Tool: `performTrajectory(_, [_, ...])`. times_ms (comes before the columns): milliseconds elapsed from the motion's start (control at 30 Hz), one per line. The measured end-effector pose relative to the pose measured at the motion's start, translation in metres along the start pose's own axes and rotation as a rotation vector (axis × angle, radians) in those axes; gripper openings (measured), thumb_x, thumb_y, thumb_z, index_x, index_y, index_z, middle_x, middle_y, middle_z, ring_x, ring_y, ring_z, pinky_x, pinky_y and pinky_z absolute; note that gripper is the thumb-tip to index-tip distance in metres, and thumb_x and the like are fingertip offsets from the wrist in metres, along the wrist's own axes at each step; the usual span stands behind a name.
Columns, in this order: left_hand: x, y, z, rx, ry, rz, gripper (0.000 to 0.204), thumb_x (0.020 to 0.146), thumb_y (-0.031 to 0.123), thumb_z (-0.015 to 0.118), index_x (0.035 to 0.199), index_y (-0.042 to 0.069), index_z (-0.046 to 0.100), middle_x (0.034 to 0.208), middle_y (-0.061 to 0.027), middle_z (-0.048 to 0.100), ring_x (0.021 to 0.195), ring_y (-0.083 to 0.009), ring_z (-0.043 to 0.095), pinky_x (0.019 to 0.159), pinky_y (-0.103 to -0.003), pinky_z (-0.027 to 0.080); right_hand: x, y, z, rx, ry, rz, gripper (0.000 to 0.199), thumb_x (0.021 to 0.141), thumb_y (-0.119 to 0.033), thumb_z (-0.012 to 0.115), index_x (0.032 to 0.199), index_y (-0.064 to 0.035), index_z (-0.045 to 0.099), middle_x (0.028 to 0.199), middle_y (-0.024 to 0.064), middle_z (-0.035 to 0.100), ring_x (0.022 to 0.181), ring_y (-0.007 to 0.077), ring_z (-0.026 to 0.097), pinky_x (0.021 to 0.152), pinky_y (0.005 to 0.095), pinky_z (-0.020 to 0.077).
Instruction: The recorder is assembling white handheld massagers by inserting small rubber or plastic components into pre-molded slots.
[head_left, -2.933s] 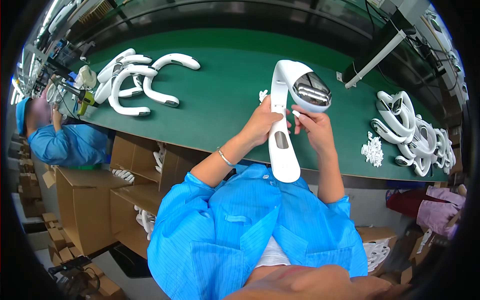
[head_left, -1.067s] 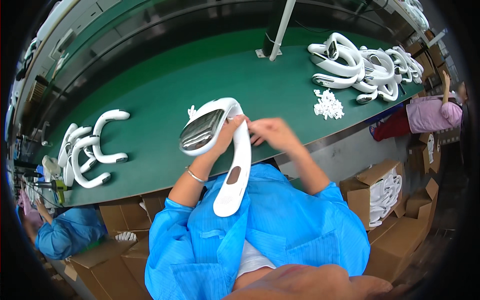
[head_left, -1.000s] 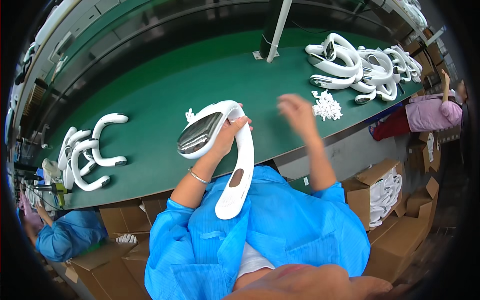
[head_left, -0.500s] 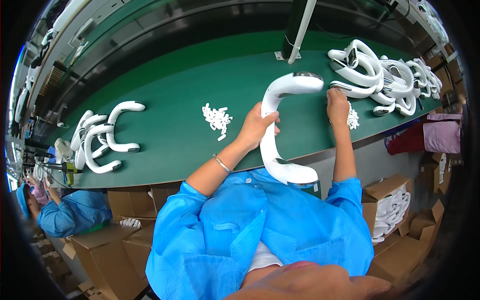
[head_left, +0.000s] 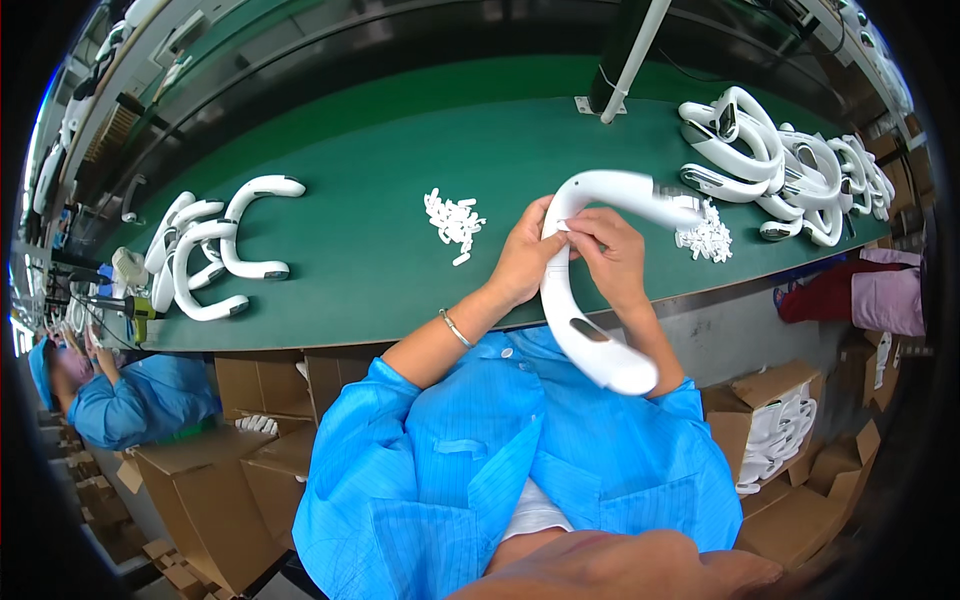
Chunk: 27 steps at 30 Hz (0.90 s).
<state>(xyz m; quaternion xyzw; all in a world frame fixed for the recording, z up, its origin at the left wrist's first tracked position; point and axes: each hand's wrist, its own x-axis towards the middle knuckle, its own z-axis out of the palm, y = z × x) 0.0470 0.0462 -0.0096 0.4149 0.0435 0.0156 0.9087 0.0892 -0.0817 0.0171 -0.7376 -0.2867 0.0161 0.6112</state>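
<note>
A white C-shaped neckband (head_left: 572,318) is held over the near edge of the green bench, its open side to the right. My left hand (head_left: 520,257) is closed round the middle of its curve. Against the same spot, from the inner side, my right hand (head_left: 612,262) has its fingertips pinched together; whatever they hold is too small and covered to name. A heap of small white oblong pieces (head_left: 455,224) lies left of my hands. Another heap of tiny white parts (head_left: 706,238) is to the right, beyond the neckband's upper end.
Several neckbands (head_left: 238,228) lie at the bench's left, near a green-and-black power tool (head_left: 140,312). More neckbands (head_left: 745,155) are stacked at the right. A post (head_left: 630,60) rises at the back. Cardboard boxes (head_left: 200,470) stand below; a person in blue (head_left: 145,400) is at left.
My right hand has come from the right-hand parts heap to the middle of the neckband. The neckband has turned and shifted slightly right, still in my left hand.
</note>
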Motion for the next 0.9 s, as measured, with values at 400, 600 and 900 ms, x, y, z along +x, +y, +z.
performTrajectory(400, [-0.014, 0.001, -0.001, -0.134, -0.080, -0.080, 0.039, 0.092, 0.010, 0.042, 0.130, 0.003, 0.033, 0.105, -0.0128, 0.054, 0.077, -0.0163, 0.060, 0.065, -0.029, 0.055, -0.012, -0.001, 0.011, -0.154, 0.101, -0.163, 0.020, 0.073, 0.010, 0.066, 0.092, 0.0010, 0.065, 0.091, 0.0083, 0.060, 0.068, 0.0114, 0.059, 0.056, 0.0211, 0.0486])
performTrajectory(600, [-0.015, 0.000, -0.002, -0.115, -0.063, -0.090, 0.035, 0.098, 0.018, 0.039, 0.130, 0.004, 0.036, 0.107, -0.0128, 0.055, 0.084, -0.0187, 0.061, 0.066, -0.030, 0.056, -0.010, -0.009, 0.011, -0.222, 0.127, -0.197, 0.034, 0.071, 0.010, 0.068, 0.103, 0.0048, 0.057, 0.085, 0.0060, 0.060, 0.071, 0.0119, 0.058, 0.062, 0.0240, 0.0494])
performTrajectory(900, [-0.017, -0.005, -0.004, -0.129, -0.074, -0.055, 0.038, 0.099, 0.026, 0.038, 0.130, 0.004, 0.035, 0.105, -0.0105, 0.054, 0.078, -0.0140, 0.061, 0.064, -0.027, 0.055, -0.015, -0.008, 0.006, -0.296, 0.043, -0.181, 0.034, 0.074, 0.003, 0.069, 0.106, 0.0003, 0.058, 0.085, 0.0063, 0.063, 0.071, 0.0198, 0.061, 0.066, 0.0291, 0.0518])
